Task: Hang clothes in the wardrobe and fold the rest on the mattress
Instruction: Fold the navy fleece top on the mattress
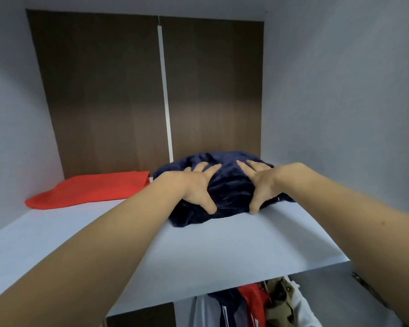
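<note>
both hands are lying on a bundled navy garment [227, 185] on the upper wardrobe shelf [198, 246], toward its right rear. left hand [196, 187] is pressing the left side of the bundle, fingers spread over the top, thumb down the front. right hand [261, 182] is mirroring it on the right side, thumb tip touching the shelf. neither is really clenching, more cupping the cloth. a folded red garment [90, 191] is lying flat just left of the bundle. hanging clothes [257, 305] are showing below the shelf.
</note>
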Demonstrator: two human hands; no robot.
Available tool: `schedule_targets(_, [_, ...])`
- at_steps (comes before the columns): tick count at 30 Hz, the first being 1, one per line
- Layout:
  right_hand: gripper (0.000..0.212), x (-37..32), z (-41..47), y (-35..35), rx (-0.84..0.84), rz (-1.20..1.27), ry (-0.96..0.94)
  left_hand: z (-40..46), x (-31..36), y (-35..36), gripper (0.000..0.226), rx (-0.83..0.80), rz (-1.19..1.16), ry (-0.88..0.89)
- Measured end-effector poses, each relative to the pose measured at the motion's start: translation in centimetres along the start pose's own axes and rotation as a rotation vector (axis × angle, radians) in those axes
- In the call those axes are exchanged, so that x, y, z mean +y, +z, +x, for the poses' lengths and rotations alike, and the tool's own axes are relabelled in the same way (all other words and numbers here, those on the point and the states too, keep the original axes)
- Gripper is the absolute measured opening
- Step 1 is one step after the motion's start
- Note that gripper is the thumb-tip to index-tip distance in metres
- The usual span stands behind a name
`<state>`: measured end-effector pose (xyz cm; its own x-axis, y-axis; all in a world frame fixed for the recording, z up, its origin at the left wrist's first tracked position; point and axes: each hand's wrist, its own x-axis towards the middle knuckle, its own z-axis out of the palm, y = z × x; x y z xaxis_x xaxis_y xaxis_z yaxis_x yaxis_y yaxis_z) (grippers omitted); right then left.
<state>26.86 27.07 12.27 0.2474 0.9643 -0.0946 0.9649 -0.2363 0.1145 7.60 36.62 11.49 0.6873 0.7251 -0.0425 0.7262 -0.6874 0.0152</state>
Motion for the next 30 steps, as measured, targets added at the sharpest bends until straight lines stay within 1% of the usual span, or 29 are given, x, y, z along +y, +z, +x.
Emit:
schedule_targets(5, [0.128, 0.9, 3.7, 0.7, 0.101, -0.041, 0.024, 4.7, -0.9, 0.3, 0.127, 0.05, -0.062, 0.017])
schedule_targets(10, [0.118, 2.4, 7.7, 2.0, 0.234, -0.006, 0.013, 9.2, -1.3, 0.6, 0.12, 0.106, -0.084, 0.026])
schedule_targets(12, [0.116, 3.0, 9.2, 2.0, 0.231, -0.005, 0.024, 10.8, -1.3, 0.5, 0.119, 0.113, -0.09, 0.026])
schedule_targets(16, [0.115, 4.5, 11.4, 1.6, 0.178, 0.034, 0.032, 13.4, -0.7, 0.2, 0.118, 0.069, -0.088, 0.003])
schedule_targets(21, [0.11, 5.0, 12.9, 1.7, 0.176, 0.037, 0.033, 15.2, -0.5, -0.1, 0.114, 0.054, -0.099, -0.016])
schedule_targets(24, [0.1, 5.0, 12.4, 1.6, 0.202, 0.012, 0.016, 15.1, -0.3, 0.0, 0.11, 0.07, -0.136, 0.003])
schedule_targets(27, [0.088, 4.9, 11.3, 1.5, 0.236, -0.055, 0.009, 14.5, -0.4, 0.2, 0.102, 0.091, -0.175, 0.077])
schedule_targets(30, [0.078, 5.6, 10.5, 1.9, 0.254, -0.037, 0.013, 14.1, -0.2, 0.4, 0.099, 0.107, -0.147, 0.112])
